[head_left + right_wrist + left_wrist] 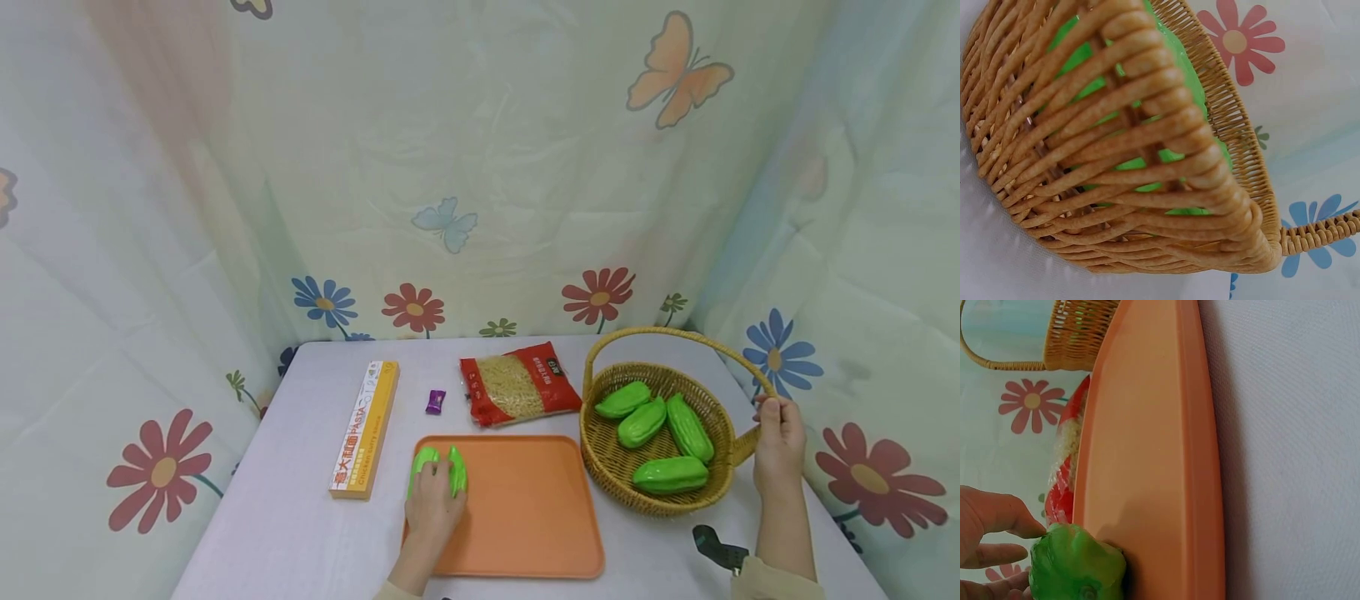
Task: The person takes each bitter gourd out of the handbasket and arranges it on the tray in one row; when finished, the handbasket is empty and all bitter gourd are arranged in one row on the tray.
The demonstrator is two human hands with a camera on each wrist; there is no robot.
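My left hand is over the left end of the orange tray, its fingers around a green bitter melon. In the left wrist view, a fingertip touches the top of that bitter melon; other fingers are partly cut off by the frame edge. Another green bitter melon shows just left of the fingers. My right hand grips the handle of a wicker basket on the right. Several bitter melons lie inside; the right wrist view shows them through the weave.
A yellow and white pasta box lies left of the tray. Beyond the tray are a small purple wrapped sweet and a red bag of pasta, close to the basket. A patterned curtain hangs behind the white table.
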